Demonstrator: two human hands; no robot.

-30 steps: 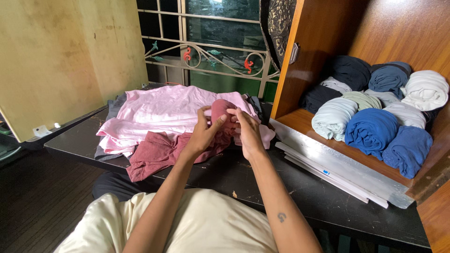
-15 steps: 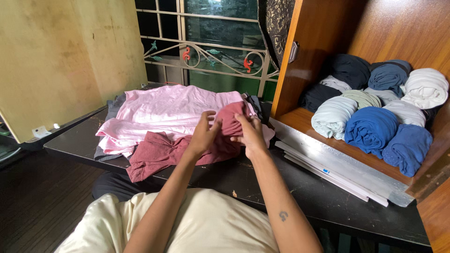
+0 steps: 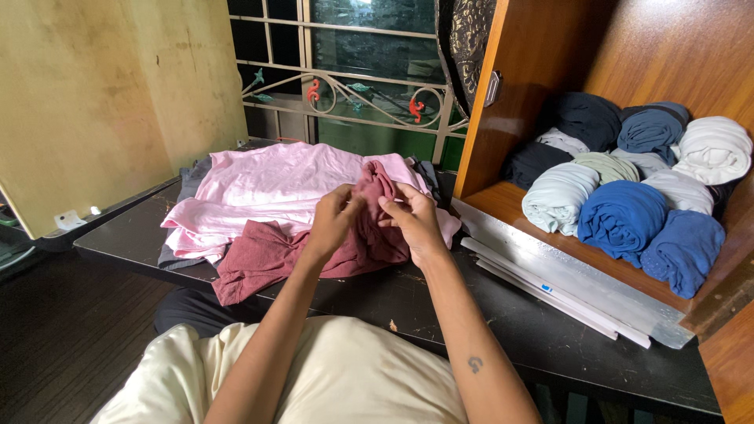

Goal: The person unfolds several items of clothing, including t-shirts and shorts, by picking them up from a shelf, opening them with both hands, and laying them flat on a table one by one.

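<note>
A dark tabletop (image 3: 487,314) runs under a barred window (image 3: 353,78) with curled red and green ironwork, a yellowish wall on one side, and over on the other an open wooden cupboard (image 3: 652,55) whose shelf is packed with rolled garments (image 3: 620,212) in blue, pale grey, white and near-black, stacked two rows high. Centre stage, both hands are on a maroon garment (image 3: 267,255) lying on the table: the left hand (image 3: 334,224) is clenched on a raised fold of it, thumb and fingers pinching the cloth from its own side, and the right hand (image 3: 412,224) grips the same bunched peak from the opposite side, fingers curled into the fabric. That peak stands up between the two hands, while the rest of the maroon cloth spreads flat toward the near edge, trailing out on the left hand's side. Right behind it, and partly under it, a pink garment (image 3: 267,184) lies spread wide over a grey one at the table's far end. Along the cupboard's foot, a few flat pale strips (image 3: 550,294) rest on the tabletop.
</note>
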